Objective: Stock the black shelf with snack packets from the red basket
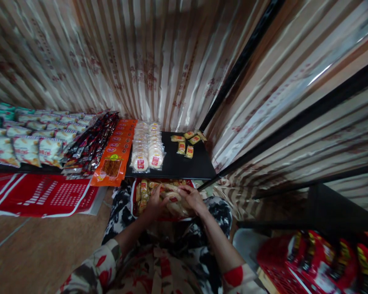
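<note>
My left hand (155,203) and my right hand (192,197) are together over a red-and-white box (134,204) on my lap. Between them is a clear plastic packet (173,199) with a pale filling and a small red label. Fingers of both hands are closed on its edges; blur hides the exact grip. Small gold-wrapped snacks (144,188) fill the left part of the box. Just beyond, on the black shelf (171,171), lie two rows of clear-wrapped round crackers (155,160) and several loose gold-wrapped snacks (181,147).
An orange snack packet (112,165), a heap of dark shiny packets (93,143) and rows of white snack bags (50,151) line the shelf leftward. Red printed sheeting (55,194) hangs below. Black frame bars (245,61) slant at right, above a red crate (276,261) with red packages.
</note>
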The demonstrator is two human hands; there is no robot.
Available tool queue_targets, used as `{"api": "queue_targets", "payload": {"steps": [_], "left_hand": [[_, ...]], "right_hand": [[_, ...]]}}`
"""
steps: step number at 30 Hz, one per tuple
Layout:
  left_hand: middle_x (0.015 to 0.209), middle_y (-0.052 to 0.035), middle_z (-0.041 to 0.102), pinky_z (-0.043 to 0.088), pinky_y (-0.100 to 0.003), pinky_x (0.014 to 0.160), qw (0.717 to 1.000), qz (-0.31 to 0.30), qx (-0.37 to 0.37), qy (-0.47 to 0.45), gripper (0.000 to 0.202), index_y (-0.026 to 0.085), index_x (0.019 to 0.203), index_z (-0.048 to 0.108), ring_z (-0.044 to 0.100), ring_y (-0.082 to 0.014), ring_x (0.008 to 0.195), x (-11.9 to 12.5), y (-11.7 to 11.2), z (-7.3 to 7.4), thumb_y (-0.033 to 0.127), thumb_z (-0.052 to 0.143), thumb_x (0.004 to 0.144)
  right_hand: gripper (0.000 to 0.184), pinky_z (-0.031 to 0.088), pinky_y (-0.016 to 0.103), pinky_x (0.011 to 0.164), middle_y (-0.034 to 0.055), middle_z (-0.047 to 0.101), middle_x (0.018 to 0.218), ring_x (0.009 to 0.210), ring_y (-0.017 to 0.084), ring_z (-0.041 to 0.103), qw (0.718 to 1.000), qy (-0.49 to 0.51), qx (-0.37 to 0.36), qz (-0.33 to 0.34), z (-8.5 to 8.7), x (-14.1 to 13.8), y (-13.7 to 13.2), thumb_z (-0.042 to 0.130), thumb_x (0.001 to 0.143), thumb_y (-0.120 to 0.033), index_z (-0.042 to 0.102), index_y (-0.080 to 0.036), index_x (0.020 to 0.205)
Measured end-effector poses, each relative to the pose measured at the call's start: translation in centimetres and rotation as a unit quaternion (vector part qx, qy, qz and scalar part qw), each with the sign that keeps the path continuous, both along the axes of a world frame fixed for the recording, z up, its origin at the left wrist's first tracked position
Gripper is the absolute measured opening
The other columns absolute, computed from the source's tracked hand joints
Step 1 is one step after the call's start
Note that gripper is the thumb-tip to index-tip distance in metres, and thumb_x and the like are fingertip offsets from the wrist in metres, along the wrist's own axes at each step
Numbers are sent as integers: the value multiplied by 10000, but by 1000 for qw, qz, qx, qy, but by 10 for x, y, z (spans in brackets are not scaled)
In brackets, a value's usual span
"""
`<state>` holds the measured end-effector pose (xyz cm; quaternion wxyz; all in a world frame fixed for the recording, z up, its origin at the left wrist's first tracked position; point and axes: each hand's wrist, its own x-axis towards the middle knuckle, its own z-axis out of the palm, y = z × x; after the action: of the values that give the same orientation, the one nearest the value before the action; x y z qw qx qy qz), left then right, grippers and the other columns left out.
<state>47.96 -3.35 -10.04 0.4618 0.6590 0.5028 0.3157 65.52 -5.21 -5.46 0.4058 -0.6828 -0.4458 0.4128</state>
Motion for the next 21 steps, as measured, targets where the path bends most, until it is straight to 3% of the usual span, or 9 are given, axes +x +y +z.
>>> {"api": "queue_targets", "payload": {"steps": [5, 12, 16, 21], "left_hand": [[1255, -131, 552, 497, -380, 877, 996, -6, -48, -70, 608, 168, 1306, 406, 584, -232, 1058, 0, 2, 4, 241, 574, 727], [1134, -82, 631, 465, -381, 938, 995, 81, -51, -36, 570, 186, 1273, 442, 566, -206, 1093, -15, 3, 1, 111, 503, 711], [1136, -98, 626, 513, -351, 862, 987, 104, -79, -98, 542, 173, 1229, 466, 579, -206, 1076, -24, 9, -2, 132, 538, 694], [995, -106, 663, 541, -334, 763, 972, 124, -90, -177, 300, 143, 1001, 557, 638, -208, 930, -33, 16, 7, 250, 558, 720]], "right_hand": [[400, 486, 336, 777, 69, 703, 871, 826, 212, 639, 1000, 11, 13, -5, -4, -6, 2, 662, 633, -526, 702, -177, 824], [437, 512, 355, 754, 53, 711, 886, 823, 219, 655, 996, 92, -4, 9, -6, -23, -2, 718, 585, -514, 687, -202, 888], [473, 518, 344, 761, 57, 709, 893, 846, 220, 657, 995, 94, -27, 29, -2, -33, 3, 701, 589, -542, 674, -193, 905], [457, 528, 316, 704, 59, 692, 867, 805, 206, 650, 992, 118, -19, 29, 10, -50, 12, 645, 625, -589, 665, -195, 855]]}}
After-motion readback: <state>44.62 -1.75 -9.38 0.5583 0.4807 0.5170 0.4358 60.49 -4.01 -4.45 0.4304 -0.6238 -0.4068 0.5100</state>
